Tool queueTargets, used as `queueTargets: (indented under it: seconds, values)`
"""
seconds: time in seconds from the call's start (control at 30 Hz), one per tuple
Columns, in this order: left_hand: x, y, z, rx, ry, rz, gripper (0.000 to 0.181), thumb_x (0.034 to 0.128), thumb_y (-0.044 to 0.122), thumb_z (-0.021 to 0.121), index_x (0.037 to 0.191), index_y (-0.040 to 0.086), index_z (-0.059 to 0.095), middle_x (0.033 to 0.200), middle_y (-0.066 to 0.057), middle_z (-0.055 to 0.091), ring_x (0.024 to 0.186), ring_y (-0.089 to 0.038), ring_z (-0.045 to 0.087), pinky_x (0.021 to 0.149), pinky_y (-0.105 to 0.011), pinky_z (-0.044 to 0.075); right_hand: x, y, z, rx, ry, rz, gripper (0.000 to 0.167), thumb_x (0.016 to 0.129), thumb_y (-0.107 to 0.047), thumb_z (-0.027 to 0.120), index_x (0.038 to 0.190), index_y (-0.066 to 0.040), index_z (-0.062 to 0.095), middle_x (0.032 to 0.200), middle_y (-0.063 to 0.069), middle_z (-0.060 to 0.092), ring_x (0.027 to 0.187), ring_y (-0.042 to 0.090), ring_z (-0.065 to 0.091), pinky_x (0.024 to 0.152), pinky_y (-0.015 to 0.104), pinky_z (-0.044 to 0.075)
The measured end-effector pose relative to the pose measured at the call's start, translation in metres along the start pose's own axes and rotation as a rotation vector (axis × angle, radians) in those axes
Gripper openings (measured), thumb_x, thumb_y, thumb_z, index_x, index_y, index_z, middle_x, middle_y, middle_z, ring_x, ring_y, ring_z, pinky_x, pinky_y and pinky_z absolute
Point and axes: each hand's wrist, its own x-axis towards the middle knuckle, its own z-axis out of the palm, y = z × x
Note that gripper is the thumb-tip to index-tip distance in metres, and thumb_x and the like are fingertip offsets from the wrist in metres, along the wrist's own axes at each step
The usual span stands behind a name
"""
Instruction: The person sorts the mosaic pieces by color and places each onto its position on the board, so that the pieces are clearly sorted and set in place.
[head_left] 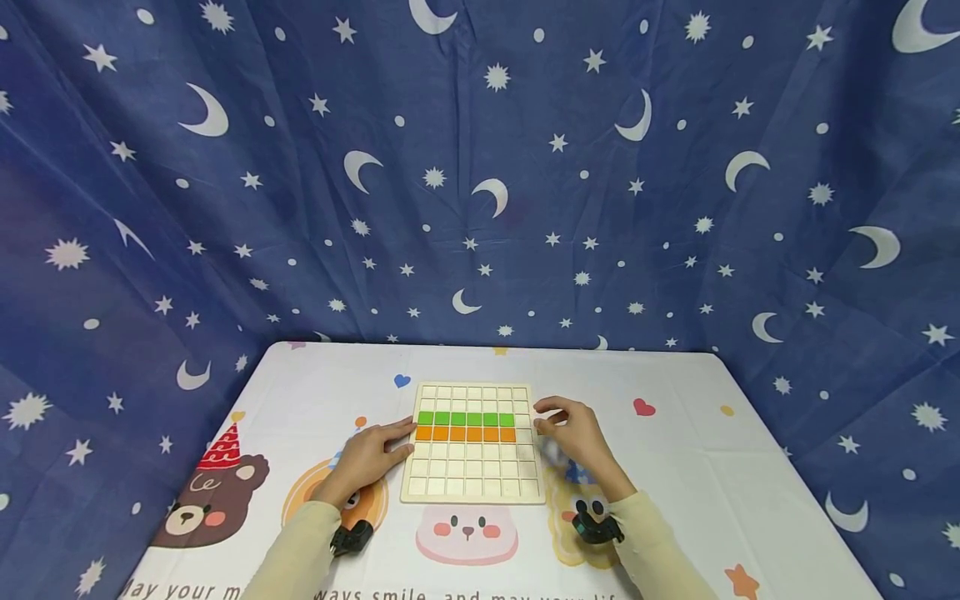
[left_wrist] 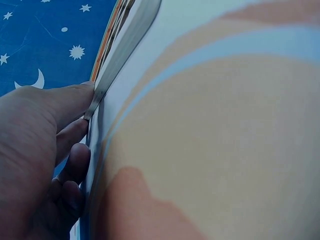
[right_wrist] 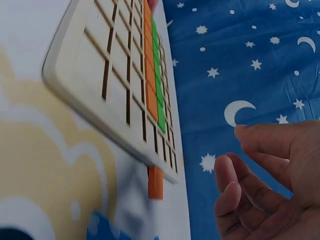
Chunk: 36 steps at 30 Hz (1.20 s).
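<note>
A pale wooden grid board (head_left: 472, 471) lies on the table. Across its middle run a row of green tiles (head_left: 467, 418) and, just nearer me, a row of orange tiles (head_left: 467, 434); the rightmost cell of both rows holds no coloured tile. My left hand (head_left: 367, 457) touches the board's left edge, fingers fairly straight. Beside the right edge, my right hand (head_left: 577, 433) hovers with thumb and fingers apart, holding nothing. The right wrist view shows a single orange tile (right_wrist: 155, 182) just off that edge; in the head view I cannot make it out.
The white tablecloth (head_left: 667, 475) has printed animals, hearts and lettering. Behind the table hangs a blue curtain (head_left: 480, 233) with moons and stars. A black device is strapped to each wrist, over pale yellow sleeves (head_left: 660, 542).
</note>
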Motion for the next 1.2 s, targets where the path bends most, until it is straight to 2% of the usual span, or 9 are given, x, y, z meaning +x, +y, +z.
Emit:
queueTargets:
  seconds: [0.3, 0.53, 0.83, 1.2]
  values:
    - [0.002, 0.0, -0.003, -0.006, -0.004, 0.003, 0.046, 0.092, 0.035, 0.068, 0.136, 0.023, 0.061, 0.146, 0.007, 0.054, 0.135, -0.03, 0.051, 0.109, -0.054, 0.042, 0.005, 0.015, -0.014, -0.015, 0.008, 0.039, 0.027, 0.084, -0.013, 0.077, 0.111, -0.009, 0.073, 0.108, 0.007, 0.073, 0.087, 0.02, 0.068, 0.062, 0.025, 0.053]
    - [0.001, 0.0, -0.003, -0.01, -0.002, 0.004, 0.046, 0.092, 0.035, 0.068, 0.136, 0.022, 0.062, 0.145, 0.007, 0.054, 0.134, -0.03, 0.051, 0.108, -0.054, 0.043, 0.009, 0.027, -0.018, -0.03, -0.003, 0.07, 0.027, 0.085, -0.014, 0.076, 0.112, -0.008, 0.072, 0.11, 0.009, 0.073, 0.085, 0.017, 0.068, 0.064, 0.025, 0.052]
    - [0.001, 0.0, -0.002, -0.006, -0.002, -0.001, 0.046, 0.0921, 0.035, 0.068, 0.135, 0.021, 0.062, 0.145, 0.007, 0.055, 0.134, -0.03, 0.051, 0.108, -0.054, 0.043, 0.016, 0.042, -0.014, -0.077, -0.022, 0.112, 0.024, 0.086, -0.017, 0.075, 0.109, -0.011, 0.073, 0.106, 0.007, 0.074, 0.087, 0.017, 0.069, 0.073, 0.031, 0.056]
    - [0.001, 0.002, -0.001, -0.005, -0.011, -0.023, 0.047, 0.0919, 0.035, 0.068, 0.136, 0.022, 0.061, 0.146, 0.008, 0.053, 0.136, -0.029, 0.05, 0.11, -0.054, 0.041, 0.023, 0.054, 0.0, -0.12, -0.046, 0.148, 0.022, 0.084, -0.016, 0.077, 0.106, -0.013, 0.076, 0.095, 0.001, 0.074, 0.083, 0.015, 0.061, 0.072, 0.025, 0.05]
